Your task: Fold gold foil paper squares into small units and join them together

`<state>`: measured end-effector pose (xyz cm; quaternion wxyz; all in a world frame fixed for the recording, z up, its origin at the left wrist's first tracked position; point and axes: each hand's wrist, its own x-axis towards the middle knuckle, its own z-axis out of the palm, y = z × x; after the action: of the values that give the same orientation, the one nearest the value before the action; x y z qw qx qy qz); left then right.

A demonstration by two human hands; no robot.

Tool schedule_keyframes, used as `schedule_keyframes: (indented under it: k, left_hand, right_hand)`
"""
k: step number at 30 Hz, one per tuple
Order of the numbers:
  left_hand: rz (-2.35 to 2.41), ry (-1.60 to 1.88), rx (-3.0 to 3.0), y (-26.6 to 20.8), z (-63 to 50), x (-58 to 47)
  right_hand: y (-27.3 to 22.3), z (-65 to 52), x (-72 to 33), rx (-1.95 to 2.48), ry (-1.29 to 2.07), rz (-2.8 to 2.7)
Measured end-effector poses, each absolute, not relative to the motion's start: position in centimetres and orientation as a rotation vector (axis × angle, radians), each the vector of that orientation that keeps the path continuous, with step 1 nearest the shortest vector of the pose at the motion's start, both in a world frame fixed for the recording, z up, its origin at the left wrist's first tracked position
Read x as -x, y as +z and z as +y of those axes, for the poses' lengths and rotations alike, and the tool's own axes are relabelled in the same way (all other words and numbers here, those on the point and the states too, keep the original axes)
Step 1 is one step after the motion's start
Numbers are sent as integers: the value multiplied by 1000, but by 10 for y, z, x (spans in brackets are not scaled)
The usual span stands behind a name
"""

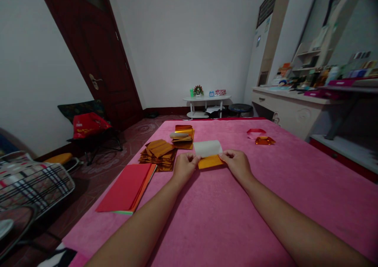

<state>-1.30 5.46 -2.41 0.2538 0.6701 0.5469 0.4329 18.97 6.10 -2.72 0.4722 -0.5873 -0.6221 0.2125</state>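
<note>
A sheet of gold paper (210, 162) with a white back is held between my two hands over the pink cloth. Its near edge is folded up so a gold strip shows, and the white side curls up behind it. My left hand (186, 165) pinches the left end of the fold, and my right hand (237, 164) pinches the right end. Close to my left hand lies a pile of folded gold paper (159, 156). Behind that pile is a stack of shiny gold sheets (183, 140) with a grey oval object (178, 135) on top.
Red and coloured paper sheets (126, 188) lie at the left edge of the pink cloth (218, 219). A folded gold piece (265, 141) and a pink ribbon loop (255, 131) are at the far right. A white dresser (295, 109) stands beyond on the right.
</note>
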Motion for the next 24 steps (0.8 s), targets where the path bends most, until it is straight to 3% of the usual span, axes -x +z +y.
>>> schedule_keyframes:
  k: [6,13,19,24]
  left_hand:
    - [1932,885,-2135,-25,52,10]
    - [2036,706,-2178,-22,49,7]
    - [1753,1007,-2464,-20,50,4]
    - [1309,895,-2578,-28,58,1]
  right_hand:
    - [-24,57,-187,1816,262,-1717]
    - [-18,51,-179,1946,127,-1798]
    - [-20,52,-176,1987,72,-1831]
    - [-20,51,-177,1981,5,-1861]
